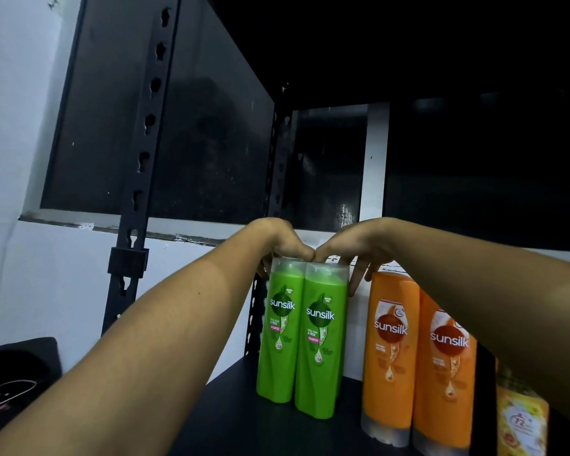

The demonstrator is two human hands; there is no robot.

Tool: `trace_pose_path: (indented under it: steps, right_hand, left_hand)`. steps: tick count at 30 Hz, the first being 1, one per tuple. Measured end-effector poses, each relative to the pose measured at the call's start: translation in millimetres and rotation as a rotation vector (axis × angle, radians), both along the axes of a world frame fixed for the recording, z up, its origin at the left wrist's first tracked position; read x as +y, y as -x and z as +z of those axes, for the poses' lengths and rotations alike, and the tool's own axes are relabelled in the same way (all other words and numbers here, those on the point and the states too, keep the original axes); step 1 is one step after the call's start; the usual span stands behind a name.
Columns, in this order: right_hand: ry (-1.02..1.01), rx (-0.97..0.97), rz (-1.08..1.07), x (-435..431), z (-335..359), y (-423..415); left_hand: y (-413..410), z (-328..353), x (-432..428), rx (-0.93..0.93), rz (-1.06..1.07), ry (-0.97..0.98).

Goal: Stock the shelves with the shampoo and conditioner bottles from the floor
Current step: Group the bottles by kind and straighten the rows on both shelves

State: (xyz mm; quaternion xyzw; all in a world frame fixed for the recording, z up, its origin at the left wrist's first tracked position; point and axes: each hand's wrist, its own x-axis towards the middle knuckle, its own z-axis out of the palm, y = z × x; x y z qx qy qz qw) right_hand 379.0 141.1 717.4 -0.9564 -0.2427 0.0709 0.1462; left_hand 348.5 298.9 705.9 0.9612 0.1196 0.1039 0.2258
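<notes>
The right hand's fingers reach down the far side of the right green Sunsilk shampoo bottle, thumb on its clear cap, gripping it. The left hand curls over the cap of the left green Sunsilk shampoo bottle, thumb tips touching. Both bottles stand upright, touching, on the black shelf. Just right stand a rear orange Sunsilk bottle and a front orange Sunsilk bottle, caps down.
</notes>
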Motion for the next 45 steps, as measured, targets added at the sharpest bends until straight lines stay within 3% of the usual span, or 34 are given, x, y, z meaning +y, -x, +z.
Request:
trace_pose_path:
  steps: [21,27,32,38,45]
  right_hand:
    - [-0.065,-0.143,-0.003,6.1,-3.2,0.4]
    - [-0.124,-0.427,0.195,-16.2,8.2,19.8]
    - [0.101,-0.405,0.269,-23.0,2.8,36.3]
    - [0.095,-0.388,0.273,-13.2,-3.1,29.7]
    - [0.049,-0.427,0.244,-0.9,-11.6,25.5]
  left_hand:
    - [10.6,5.7,5.2,0.042,-0.014,-0.069]
    - [29.4,5.2,15.0,-0.161,-0.090,0.017]
    - [42.1,5.6,10.7,-0.155,-0.186,0.032]
    - [47.3,1.3,6.0,-0.027,-0.208,-0.088]
    - [38.0,-15.0,1.5,-0.206,-0.191,-0.110]
